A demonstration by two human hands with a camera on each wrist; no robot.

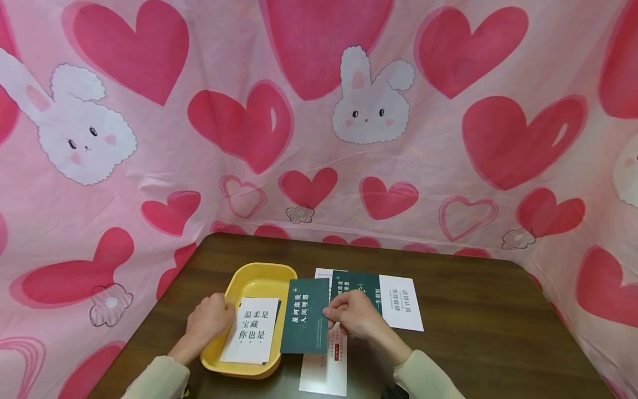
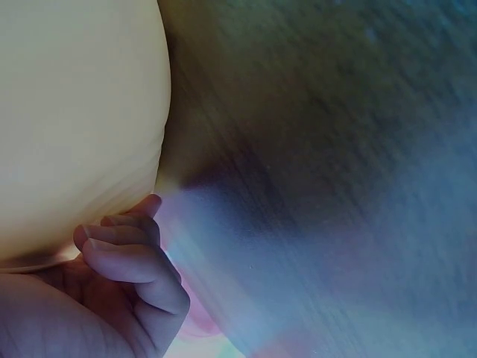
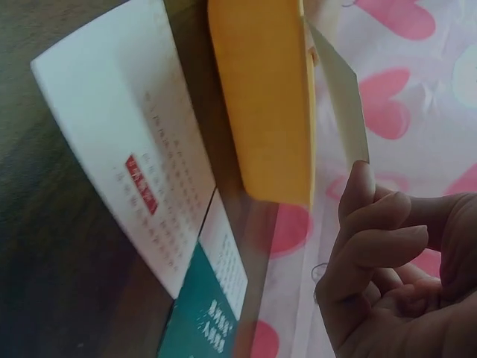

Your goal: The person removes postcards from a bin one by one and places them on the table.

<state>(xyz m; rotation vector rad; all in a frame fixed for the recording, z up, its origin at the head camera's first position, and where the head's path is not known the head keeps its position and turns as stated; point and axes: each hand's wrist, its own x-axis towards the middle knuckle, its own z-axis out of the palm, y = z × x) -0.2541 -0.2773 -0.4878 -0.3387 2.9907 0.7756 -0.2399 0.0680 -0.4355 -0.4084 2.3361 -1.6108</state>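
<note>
A yellow plastic tub (image 1: 262,284) stands at the table's near left. My left hand (image 1: 211,317) grips its left rim, and the curled fingers (image 2: 123,261) show against the pale side wall in the left wrist view. Inside the tub lies a small stack of cards, topped by a white card (image 1: 244,349) with dark characters. Between the thumb and fingers of my right hand (image 1: 356,316) a green card (image 1: 305,332) with white characters is pinched by its right edge. It is held up beside the tub's right rim, and its pale back (image 3: 346,104) faces the right wrist camera.
Right of the tub, several cards lie on the dark wooden table (image 1: 478,327): a white card (image 1: 321,377) with a red label, a green card (image 1: 366,280) and a white card (image 1: 401,302) at the right end. A pink heart-patterned cloth (image 1: 319,155) hangs around the table.
</note>
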